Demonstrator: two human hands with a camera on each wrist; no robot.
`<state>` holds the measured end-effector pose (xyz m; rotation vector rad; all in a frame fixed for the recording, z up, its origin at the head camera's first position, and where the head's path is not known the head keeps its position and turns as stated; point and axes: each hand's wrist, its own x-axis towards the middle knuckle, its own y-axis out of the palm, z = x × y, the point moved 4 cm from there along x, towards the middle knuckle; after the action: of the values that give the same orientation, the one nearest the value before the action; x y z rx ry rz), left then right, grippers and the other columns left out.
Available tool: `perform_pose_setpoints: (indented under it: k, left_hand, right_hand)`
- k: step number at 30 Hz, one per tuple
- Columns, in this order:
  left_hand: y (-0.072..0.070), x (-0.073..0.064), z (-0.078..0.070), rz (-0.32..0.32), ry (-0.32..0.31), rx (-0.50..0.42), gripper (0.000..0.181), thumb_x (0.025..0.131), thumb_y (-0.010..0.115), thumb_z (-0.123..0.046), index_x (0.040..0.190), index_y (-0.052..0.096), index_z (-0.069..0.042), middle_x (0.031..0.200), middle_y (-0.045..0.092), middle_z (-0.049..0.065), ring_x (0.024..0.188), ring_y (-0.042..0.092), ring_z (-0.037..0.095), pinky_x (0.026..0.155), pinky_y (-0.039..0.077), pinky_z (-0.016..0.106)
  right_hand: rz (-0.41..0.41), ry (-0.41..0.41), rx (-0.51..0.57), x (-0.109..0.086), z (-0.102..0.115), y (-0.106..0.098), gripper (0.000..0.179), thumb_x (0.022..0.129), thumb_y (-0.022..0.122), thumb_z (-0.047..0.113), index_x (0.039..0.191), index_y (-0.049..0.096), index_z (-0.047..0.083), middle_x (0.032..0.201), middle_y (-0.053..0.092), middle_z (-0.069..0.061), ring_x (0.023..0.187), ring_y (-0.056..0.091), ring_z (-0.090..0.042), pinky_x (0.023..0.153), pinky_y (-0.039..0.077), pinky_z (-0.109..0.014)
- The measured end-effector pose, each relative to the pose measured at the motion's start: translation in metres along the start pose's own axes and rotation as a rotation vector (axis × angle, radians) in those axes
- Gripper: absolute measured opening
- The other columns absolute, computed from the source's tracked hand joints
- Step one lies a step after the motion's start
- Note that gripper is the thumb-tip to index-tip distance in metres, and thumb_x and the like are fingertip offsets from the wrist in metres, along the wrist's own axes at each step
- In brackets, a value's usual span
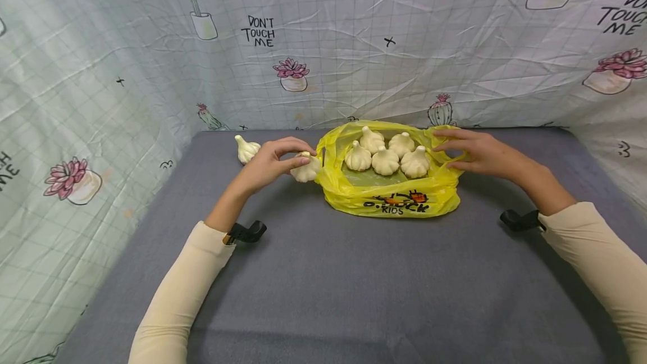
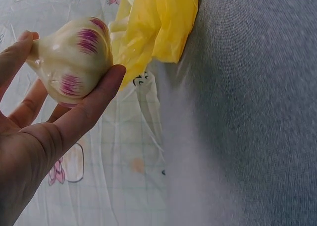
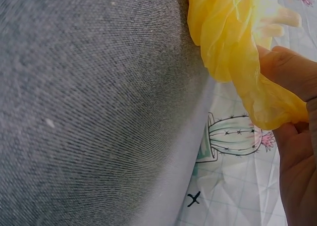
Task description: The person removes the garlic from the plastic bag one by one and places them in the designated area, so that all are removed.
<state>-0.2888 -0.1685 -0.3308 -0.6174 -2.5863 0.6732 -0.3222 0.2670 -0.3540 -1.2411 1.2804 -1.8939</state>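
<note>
Our left hand (image 1: 275,163) pinches a garlic bulb (image 1: 305,172) just beside the yellow bag (image 1: 337,194); our right hand (image 1: 489,154) pinches its right rim, apparently to hold the mouth wide. Five bulbs (image 1: 385,162) sit inside; another bulb (image 1: 247,151) lies far left on the gray table (image 1: 328,285).

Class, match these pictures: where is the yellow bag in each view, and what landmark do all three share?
Head: the yellow bag sits just right of centre.
Left wrist: yellow bag at top centre, right of the garlic bulb in the left hand.
Right wrist: yellow bag at upper right, pinched by the right hand.
Shared landmark: the gray tabletop.
</note>
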Motion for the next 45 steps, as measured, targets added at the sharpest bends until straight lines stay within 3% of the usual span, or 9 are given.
perform_pose_setpoints:
  k: [5, 14, 21, 26, 30, 33, 36, 43, 45]
  left_hand:
    - [-0.005, -0.003, 0.002, -0.008, -0.003, -0.012, 0.022, 0.099, 0.069, -0.02, 0.117, 0.075, -0.009, 0.121, 0.069, 0.001, 0.122, 0.059, 0.016, 0.109, 0.043, 0.046]
    - [-0.014, -0.006, 0.007, -0.023, -0.028, -0.035, 0.02, 0.1, 0.067, -0.018, 0.117, 0.075, -0.012, 0.124, 0.068, 0.001, 0.126, 0.056, 0.015, 0.105, 0.044, 0.04]
    - [-0.021, -0.008, 0.016, -0.017, -0.066, -0.067, 0.023, 0.101, 0.065, -0.015, 0.121, 0.072, -0.005, 0.129, 0.064, 0.006, 0.125, 0.057, 0.02, 0.075, 0.061, 0.043]
    - [-0.026, -0.007, 0.02, -0.029, -0.06, -0.055, 0.025, 0.101, 0.065, -0.016, 0.122, 0.072, -0.005, 0.129, 0.065, 0.007, 0.124, 0.057, 0.02, 0.076, 0.061, 0.039]
    - [-0.03, -0.008, 0.008, -0.045, -0.082, -0.036, 0.025, 0.102, 0.064, -0.011, 0.123, 0.07, -0.001, 0.129, 0.064, 0.011, 0.124, 0.056, 0.022, 0.079, 0.058, 0.033]
    - [-0.031, -0.009, -0.003, -0.045, -0.097, -0.019, 0.025, 0.102, 0.062, -0.006, 0.124, 0.069, 0.004, 0.129, 0.064, 0.016, 0.125, 0.055, 0.025, 0.087, 0.053, 0.032]
    - [-0.034, -0.006, 0.0, -0.036, -0.099, -0.001, 0.025, 0.101, 0.062, -0.005, 0.124, 0.068, 0.006, 0.127, 0.066, 0.018, 0.125, 0.056, 0.025, 0.096, 0.048, 0.033]
    - [-0.048, 0.002, 0.014, -0.021, -0.165, -0.001, 0.027, 0.102, 0.063, -0.008, 0.125, 0.068, 0.005, 0.125, 0.068, 0.017, 0.112, 0.06, 0.011, 0.089, 0.05, 0.029]
    - [-0.052, 0.003, 0.016, -0.022, -0.197, -0.009, 0.028, 0.102, 0.063, -0.01, 0.125, 0.069, 0.004, 0.124, 0.069, 0.015, 0.087, 0.061, 0.008, 0.072, 0.05, 0.025]
  right_hand:
    - [-0.006, 0.007, -0.021, 0.0, -0.001, -0.003, 0.055, 0.069, 0.089, -0.005, 0.12, 0.07, 0.003, 0.141, 0.054, -0.024, 0.088, 0.072, -0.032, 0.066, 0.06, -0.04]
    - [0.016, 0.037, -0.04, -0.001, 0.002, -0.006, 0.054, 0.07, 0.089, -0.003, 0.121, 0.07, 0.003, 0.141, 0.053, -0.025, 0.087, 0.071, -0.03, 0.066, 0.059, -0.038]
    - [0.02, 0.045, -0.044, -0.001, 0.003, -0.008, 0.055, 0.07, 0.089, -0.002, 0.121, 0.07, 0.004, 0.142, 0.053, -0.024, 0.092, 0.069, -0.032, 0.067, 0.059, -0.039]
    - [0.015, 0.04, -0.041, -0.002, 0.002, -0.009, 0.056, 0.069, 0.089, -0.003, 0.122, 0.07, 0.004, 0.145, 0.051, -0.022, 0.095, 0.068, -0.034, 0.066, 0.059, -0.038]
    - [0.014, 0.038, -0.028, -0.003, 0.002, -0.009, 0.057, 0.07, 0.088, -0.004, 0.123, 0.069, 0.004, 0.147, 0.05, -0.022, 0.101, 0.066, -0.037, 0.066, 0.059, -0.037]
    - [0.016, 0.039, -0.029, -0.003, 0.002, -0.009, 0.056, 0.07, 0.088, -0.003, 0.123, 0.07, 0.004, 0.147, 0.05, -0.022, 0.103, 0.066, -0.037, 0.066, 0.059, -0.037]
    - [0.017, 0.036, -0.032, -0.004, 0.001, -0.008, 0.057, 0.07, 0.089, -0.002, 0.123, 0.07, 0.004, 0.147, 0.05, -0.022, 0.101, 0.066, -0.036, 0.066, 0.059, -0.037]
    - [0.019, 0.021, -0.011, -0.001, 0.001, -0.007, 0.057, 0.071, 0.087, -0.005, 0.124, 0.069, 0.002, 0.146, 0.05, -0.023, 0.101, 0.065, -0.038, 0.066, 0.06, -0.037]
    - [0.016, 0.019, -0.018, 0.0, 0.002, -0.008, 0.056, 0.07, 0.087, -0.005, 0.123, 0.069, 0.002, 0.144, 0.051, -0.024, 0.106, 0.063, -0.04, 0.068, 0.06, -0.04]
